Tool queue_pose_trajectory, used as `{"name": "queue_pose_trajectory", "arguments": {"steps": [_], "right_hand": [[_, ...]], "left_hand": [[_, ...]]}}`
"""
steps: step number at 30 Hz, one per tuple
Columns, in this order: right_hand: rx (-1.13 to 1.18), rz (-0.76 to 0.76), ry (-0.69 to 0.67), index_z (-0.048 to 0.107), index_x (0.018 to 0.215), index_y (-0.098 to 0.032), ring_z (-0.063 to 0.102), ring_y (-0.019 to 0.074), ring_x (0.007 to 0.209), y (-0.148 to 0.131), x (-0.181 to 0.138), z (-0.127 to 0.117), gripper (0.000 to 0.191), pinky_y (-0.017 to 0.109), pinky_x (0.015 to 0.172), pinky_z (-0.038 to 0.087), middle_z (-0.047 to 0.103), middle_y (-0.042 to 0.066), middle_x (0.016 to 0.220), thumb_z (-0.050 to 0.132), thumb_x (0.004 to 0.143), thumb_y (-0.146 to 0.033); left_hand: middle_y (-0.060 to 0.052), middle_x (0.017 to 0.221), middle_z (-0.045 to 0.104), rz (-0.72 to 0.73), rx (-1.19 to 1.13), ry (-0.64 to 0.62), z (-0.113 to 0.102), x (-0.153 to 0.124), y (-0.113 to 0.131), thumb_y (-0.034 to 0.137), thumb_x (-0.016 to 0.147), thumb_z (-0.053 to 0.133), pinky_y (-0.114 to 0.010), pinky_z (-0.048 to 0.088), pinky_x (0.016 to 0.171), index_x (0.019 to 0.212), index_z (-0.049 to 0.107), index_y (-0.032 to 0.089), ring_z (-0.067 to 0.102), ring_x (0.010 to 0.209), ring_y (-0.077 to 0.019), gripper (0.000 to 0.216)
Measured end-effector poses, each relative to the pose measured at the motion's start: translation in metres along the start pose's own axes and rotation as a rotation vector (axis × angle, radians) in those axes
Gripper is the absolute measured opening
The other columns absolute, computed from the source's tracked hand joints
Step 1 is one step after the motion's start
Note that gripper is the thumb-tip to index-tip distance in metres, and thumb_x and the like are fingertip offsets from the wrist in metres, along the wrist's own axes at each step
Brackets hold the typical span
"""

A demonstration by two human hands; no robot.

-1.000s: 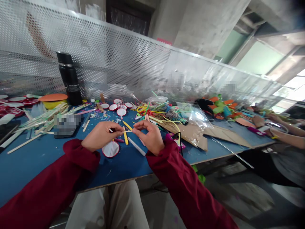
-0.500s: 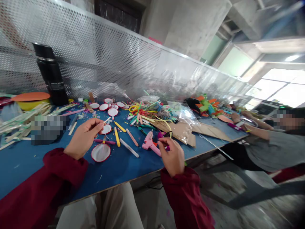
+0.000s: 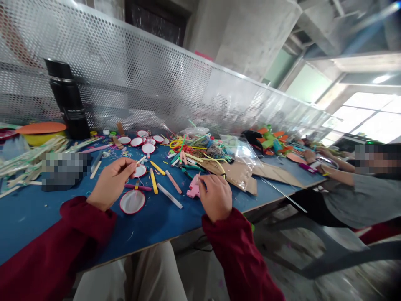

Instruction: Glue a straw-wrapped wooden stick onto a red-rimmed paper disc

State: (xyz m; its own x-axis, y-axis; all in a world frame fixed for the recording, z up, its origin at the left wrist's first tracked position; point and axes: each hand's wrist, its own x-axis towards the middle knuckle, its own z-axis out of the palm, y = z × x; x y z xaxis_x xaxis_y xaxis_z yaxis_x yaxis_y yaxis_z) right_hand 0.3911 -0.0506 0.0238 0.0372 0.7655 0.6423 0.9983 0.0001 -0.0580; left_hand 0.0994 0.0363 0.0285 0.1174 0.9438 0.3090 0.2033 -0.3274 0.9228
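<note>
My left hand [image 3: 114, 182] pinches a short thin white stick [image 3: 140, 160] between thumb and fingertips. Under its tip lies a small round white disc with a red rim [image 3: 140, 170]. A larger red-rimmed disc [image 3: 133, 201] with a stick handle rests nearer me. My right hand [image 3: 216, 194] is over the handle side of a pink glue gun [image 3: 193, 188] and covers much of it. Its fingers are closed together near the gun's upper part; whether they grip it or something small is hidden. Yellow markers [image 3: 153, 180], a pink marker [image 3: 173, 182] and a white marker [image 3: 169, 195] lie between my hands.
Behind are several more red-rimmed discs [image 3: 148, 148], a heap of coloured pipe cleaners [image 3: 203, 146] and cardboard [image 3: 234, 173]. A black bottle [image 3: 69, 100] and a bundle of sticks [image 3: 40, 159] stand left. Another person's hands [image 3: 326, 167] work at the right, beside a grey chair [image 3: 316, 238].
My right hand has moved left from the handle end of the glue gun to over its body. My left hand has stayed almost still with the white stick.
</note>
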Motion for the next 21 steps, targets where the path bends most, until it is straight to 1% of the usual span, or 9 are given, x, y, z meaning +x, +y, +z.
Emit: {"name": "queue_pose_trajectory", "arguments": {"steps": [5,7,10,11,14,15,17,19,21], "right_hand": [[-0.033,-0.03,-0.116,0.073,0.079,-0.021,0.061,0.0281,0.097,-0.007,0.063,0.013,0.017,0.042,0.09,0.04,0.073,0.012,0.089,0.061,0.089,-0.027],[-0.023,0.027,-0.248,0.071,0.069,-0.018,0.061,0.0294,0.101,-0.008,0.081,0.028,0.017,0.045,0.092,0.039,0.073,0.013,0.087,0.069,0.084,-0.026],[-0.013,0.071,-0.357,0.065,0.061,-0.014,0.063,0.0293,0.096,-0.007,0.095,0.056,0.021,0.047,0.092,0.041,0.07,0.011,0.075,0.079,0.075,-0.022],[-0.002,0.092,-0.392,0.066,0.064,-0.013,0.065,0.0273,0.093,-0.006,0.096,0.066,0.021,0.046,0.091,0.045,0.07,0.009,0.076,0.079,0.076,-0.024],[0.062,0.152,-0.465,0.066,0.107,-0.015,0.066,0.02,0.098,0.002,0.097,0.089,0.026,0.041,0.087,0.055,0.068,0.006,0.109,0.064,0.093,-0.036],[0.092,0.168,-0.477,0.063,0.116,-0.016,0.065,0.0214,0.102,0.005,0.097,0.093,0.031,0.041,0.087,0.056,0.065,0.007,0.116,0.062,0.094,-0.038],[0.152,0.199,-0.485,0.061,0.12,-0.016,0.065,0.0222,0.103,0.014,0.099,0.094,0.033,0.04,0.087,0.057,0.064,0.007,0.119,0.061,0.095,-0.038],[0.217,0.222,-0.468,0.065,0.109,-0.015,0.066,0.0199,0.098,0.023,0.105,0.087,0.026,0.036,0.084,0.056,0.067,0.005,0.109,0.06,0.095,-0.036],[0.296,0.241,-0.431,0.068,0.081,-0.014,0.065,0.0166,0.083,0.031,0.114,0.075,0.019,0.033,0.078,0.053,0.068,0.002,0.083,0.071,0.087,-0.032]], "left_hand": [[0.001,0.073,0.058,0.014,0.012,0.013,0.0,0.002,-0.002,0.05,0.088,0.058,-0.026,0.039,0.063,0.093,0.066,0.02,0.051,0.069,-0.0159,0.032],[0.0,0.074,0.059,0.019,0.002,0.034,-0.001,0.002,-0.003,0.05,0.088,0.059,-0.026,0.04,0.063,0.093,0.066,0.019,0.053,0.07,-0.0161,0.032],[0.0,0.076,0.061,0.026,-0.012,0.069,-0.001,0.003,-0.003,0.051,0.087,0.059,-0.026,0.041,0.063,0.093,0.065,0.019,0.055,0.07,-0.0162,0.033],[0.0,0.076,0.061,0.03,-0.012,0.077,-0.001,0.003,-0.002,0.051,0.087,0.058,-0.026,0.041,0.063,0.092,0.065,0.019,0.055,0.07,-0.0161,0.033],[0.0,0.075,0.06,0.04,-0.02,0.097,-0.001,0.002,0.0,0.051,0.087,0.057,-0.026,0.042,0.063,0.09,0.064,0.02,0.054,0.068,-0.0158,0.032],[0.0,0.075,0.06,0.04,-0.028,0.106,0.0,0.002,0.001,0.051,0.087,0.056,-0.026,0.042,0.062,0.089,0.064,0.02,0.054,0.068,-0.0157,0.032],[0.0,0.075,0.059,0.043,-0.046,0.12,0.0,0.002,0.003,0.049,0.087,0.056,-0.025,0.042,0.062,0.088,0.063,0.019,0.054,0.068,-0.0155,0.031],[0.001,0.074,0.058,0.048,-0.057,0.123,0.0,0.002,0.003,0.048,0.088,0.056,-0.025,0.042,0.062,0.087,0.062,0.019,0.053,0.068,-0.0151,0.029],[0.001,0.073,0.058,0.045,-0.061,0.118,0.0,0.002,0.003,0.046,0.089,0.056,-0.025,0.043,0.063,0.086,0.062,0.019,0.053,0.067,-0.0147,0.028]]}}
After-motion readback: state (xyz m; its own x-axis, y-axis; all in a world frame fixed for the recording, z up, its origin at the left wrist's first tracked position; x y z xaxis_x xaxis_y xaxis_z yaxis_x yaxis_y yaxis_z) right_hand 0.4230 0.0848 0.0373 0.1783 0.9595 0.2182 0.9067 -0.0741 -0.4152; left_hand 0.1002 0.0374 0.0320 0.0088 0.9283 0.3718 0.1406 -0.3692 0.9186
